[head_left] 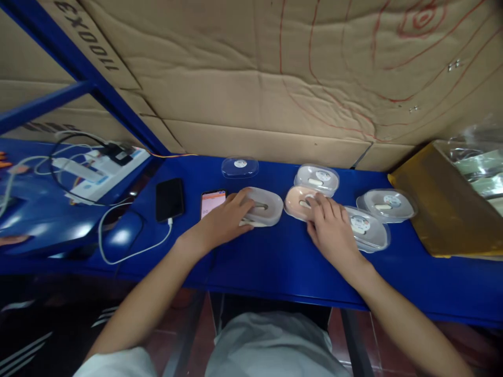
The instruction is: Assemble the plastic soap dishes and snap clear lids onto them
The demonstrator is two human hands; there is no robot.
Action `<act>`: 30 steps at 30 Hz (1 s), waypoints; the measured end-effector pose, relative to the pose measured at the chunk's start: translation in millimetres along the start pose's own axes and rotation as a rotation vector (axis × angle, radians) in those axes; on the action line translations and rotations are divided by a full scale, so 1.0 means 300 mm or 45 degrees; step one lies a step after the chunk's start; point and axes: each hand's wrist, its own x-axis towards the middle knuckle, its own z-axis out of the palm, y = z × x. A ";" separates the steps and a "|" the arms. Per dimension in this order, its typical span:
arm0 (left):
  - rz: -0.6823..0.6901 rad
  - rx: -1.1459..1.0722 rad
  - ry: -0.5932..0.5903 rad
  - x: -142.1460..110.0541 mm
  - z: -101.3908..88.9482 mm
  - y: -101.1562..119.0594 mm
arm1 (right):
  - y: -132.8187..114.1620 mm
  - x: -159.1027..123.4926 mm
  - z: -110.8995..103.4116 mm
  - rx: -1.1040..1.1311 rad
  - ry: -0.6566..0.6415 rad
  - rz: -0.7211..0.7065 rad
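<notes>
My left hand grips the left end of a whitish oval plastic container, thumb at its near side and fingers over its rim. A small dark curved piece shows inside it. With my right hand I hold a peach-coloured oval container by its right side, fingers on its top; what lies under the fingertips is hidden. Close beside it stand a clear-lidded container behind and another lidded container to the right, each with a round label. A loose clear lid lies behind my left hand.
Further right are a lidded container and an open cardboard box with plastic-wrapped things. To the left lie a lit phone, a black phone on a white cable, and a power strip. Cardboard walls the blue table's back.
</notes>
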 end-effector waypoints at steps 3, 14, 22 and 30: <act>0.077 -0.004 0.035 -0.069 0.032 0.099 | 0.007 0.011 -0.012 0.150 0.021 -0.091; -0.294 -0.577 0.371 -0.252 0.215 0.272 | -0.096 -0.040 -0.017 0.578 -0.207 -0.724; -0.327 -0.452 0.307 -0.274 0.210 0.245 | -0.117 -0.050 -0.009 0.526 -0.189 -0.785; -0.171 -0.257 0.228 -0.268 0.168 0.194 | -0.129 -0.068 0.021 0.346 -0.183 -0.769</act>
